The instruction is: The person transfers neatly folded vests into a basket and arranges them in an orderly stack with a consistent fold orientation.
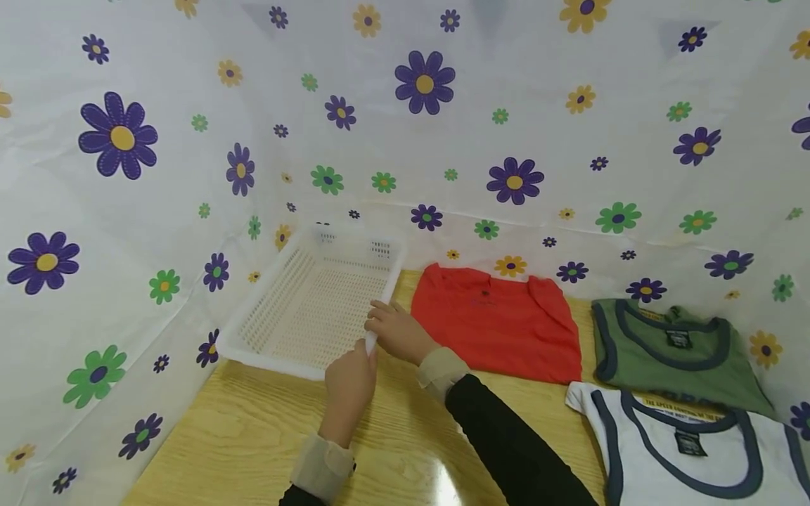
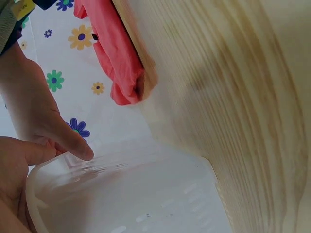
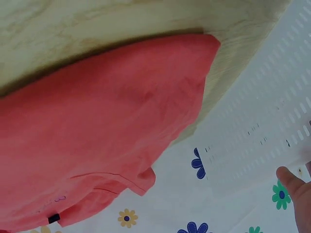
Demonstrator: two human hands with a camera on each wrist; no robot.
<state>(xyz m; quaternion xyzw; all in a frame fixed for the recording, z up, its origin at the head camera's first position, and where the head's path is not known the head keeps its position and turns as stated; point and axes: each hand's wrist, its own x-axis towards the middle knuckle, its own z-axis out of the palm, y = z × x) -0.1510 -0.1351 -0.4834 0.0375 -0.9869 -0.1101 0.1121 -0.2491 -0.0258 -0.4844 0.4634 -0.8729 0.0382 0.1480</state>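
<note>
A white plastic basket (image 1: 272, 364) with slotted walls sits at the back left of the wooden table. My left hand (image 1: 351, 383) grips its rim at the near right corner, thumb along the edge. Just beyond it, my right hand (image 1: 401, 330) holds the right rim with its fingers over the edge. In the left wrist view both hands meet near one corner of the basket (image 2: 126, 194). Only part of the right hand (image 3: 300, 199) enters the right wrist view, beside the perforated wall. The basket holds nothing that I can see.
A folded red shirt (image 1: 500, 323) lies right of the basket. Farther right are a green shirt (image 1: 683, 358) with dark trim and, nearer, a white shirt (image 1: 696, 464) with dark trim. Flower-printed cloth (image 1: 443, 140) walls the table's back and sides.
</note>
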